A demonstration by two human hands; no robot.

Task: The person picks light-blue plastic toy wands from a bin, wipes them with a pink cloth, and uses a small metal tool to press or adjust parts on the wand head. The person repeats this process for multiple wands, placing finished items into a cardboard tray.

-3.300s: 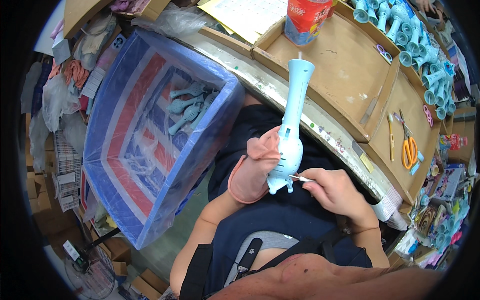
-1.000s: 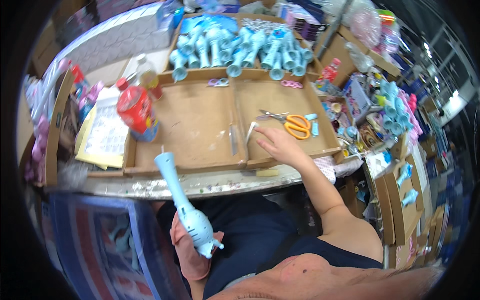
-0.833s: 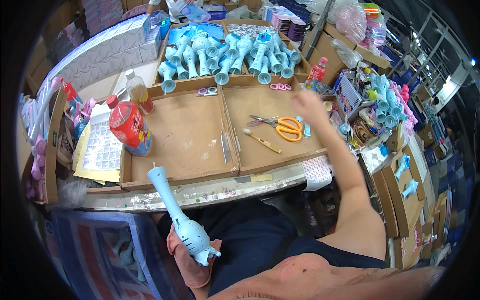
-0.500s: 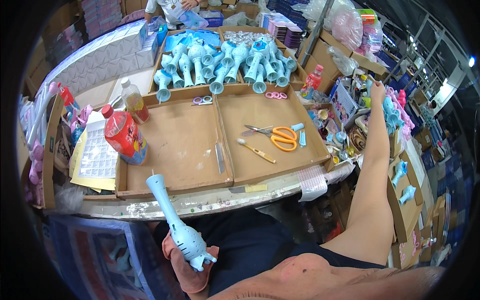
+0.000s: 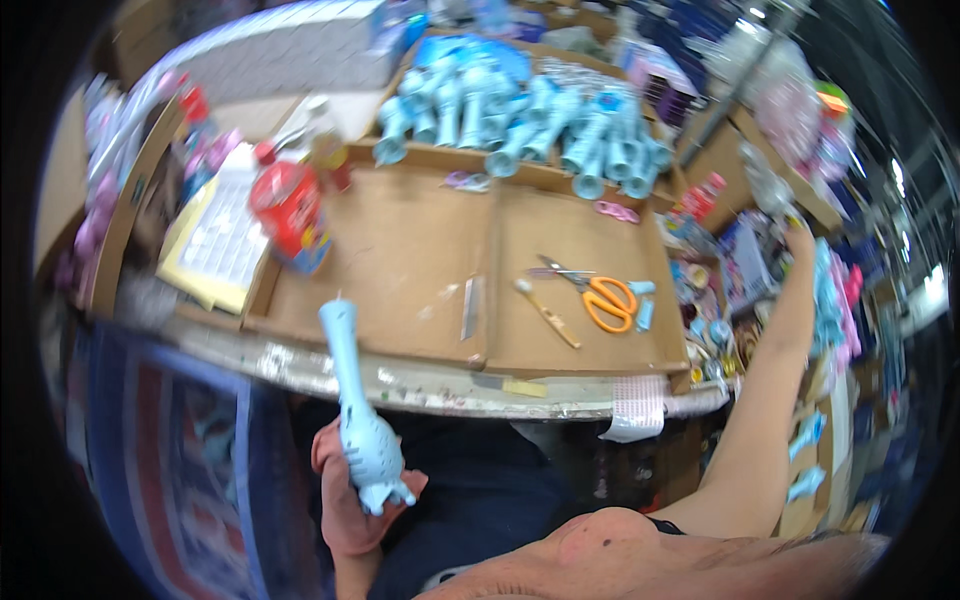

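My left hand (image 5: 350,508), in a salmon-coloured glove, is closed round the bulbous end of a light blue plastic wand handle (image 5: 370,445). Its long stem points up and away, just over the table's front edge (image 5: 430,388), with a thin pin at the tip. My right arm stretches to the far right, where my right hand (image 5: 798,238) is among bottles and small containers beside a clear plastic bag (image 5: 765,180). Its fingers are small and smeared by motion, so what they hold cannot be made out.
A shallow cardboard tray (image 5: 400,235) holds orange-handled scissors (image 5: 608,303), a toothbrush (image 5: 548,315) and a blade (image 5: 469,308). Behind it lie many similar blue handles (image 5: 470,105). A red-labelled bottle (image 5: 290,215) stands at left; a cluttered box of small pots (image 5: 705,325) lies right.
The whole view has shifted and blurred, the table sliding rightward in it. My left hand still grips the wand handle, now more upright. My right arm remains outstretched to the right.
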